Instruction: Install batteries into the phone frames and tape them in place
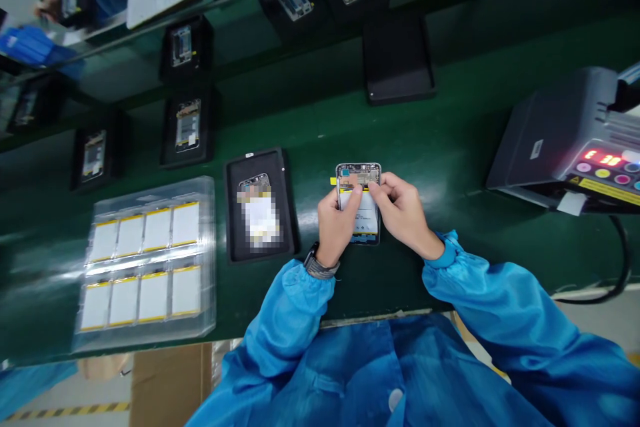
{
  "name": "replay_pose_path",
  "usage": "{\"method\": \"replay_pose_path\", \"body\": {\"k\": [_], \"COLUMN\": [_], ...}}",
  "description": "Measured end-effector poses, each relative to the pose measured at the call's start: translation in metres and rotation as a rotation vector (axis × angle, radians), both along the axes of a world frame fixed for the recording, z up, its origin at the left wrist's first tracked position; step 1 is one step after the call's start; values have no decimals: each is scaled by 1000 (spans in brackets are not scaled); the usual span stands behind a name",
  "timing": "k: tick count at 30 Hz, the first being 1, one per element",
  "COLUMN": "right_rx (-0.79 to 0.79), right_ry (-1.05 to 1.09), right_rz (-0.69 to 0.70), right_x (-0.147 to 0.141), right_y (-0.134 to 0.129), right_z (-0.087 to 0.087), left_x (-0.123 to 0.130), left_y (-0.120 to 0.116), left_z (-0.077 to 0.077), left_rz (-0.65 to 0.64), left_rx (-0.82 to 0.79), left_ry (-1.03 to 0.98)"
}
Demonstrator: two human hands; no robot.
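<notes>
Both hands close around an open phone (pixel 371 175), the left hand (pixel 336 230) pinching its left edge and the right hand (pixel 405 213) its right, with both thumbs bent in over the boundary between circuit board and battery. The green table (pixel 320 127) spreads beneath and around the grip. Well to its right stands a grey machine (pixel 555 127) with a red display; well to its left lies a clear tray (pixel 211 253) bearing eight white cells in two rows. Just left of the grip sits a black tray (pixel 287 200) with another phone in it, partly blurred, and a flat black tray (pixel 397 60) lies beyond the grip, slightly right.

The held phone has a thin silvery frame, a copper-and-grey board at its far end, a white battery (pixel 367 213) below, and blue parts at the near end. A small yellow tab (pixel 333 181) juts from its upper left edge.

Green surface separates the phone's far edge from the flat tray, and a wider stretch runs from the right hand to the machine. Leftward, the gap to the nearer tray is narrower; the near table edge runs below the wrists.
</notes>
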State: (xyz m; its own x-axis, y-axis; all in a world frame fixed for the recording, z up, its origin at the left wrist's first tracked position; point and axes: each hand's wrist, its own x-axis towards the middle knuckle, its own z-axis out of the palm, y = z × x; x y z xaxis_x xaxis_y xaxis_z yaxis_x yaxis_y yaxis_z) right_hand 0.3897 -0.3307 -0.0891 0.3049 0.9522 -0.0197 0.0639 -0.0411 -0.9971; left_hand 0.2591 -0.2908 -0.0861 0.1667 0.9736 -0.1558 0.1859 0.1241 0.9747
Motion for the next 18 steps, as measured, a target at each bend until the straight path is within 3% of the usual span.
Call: {"method": "replay_pose_path", "body": {"k": [18], "right_rx": [-19], "right_ry": [-96], "right_rz": [-2], "right_x": [1], "right_y": [-2], "right_z": [-6], "left_x": [1], "left_y": [-2], "left_z": [2], "left_rz": [2], "left_rx": [37], "left_ry": [90]}}
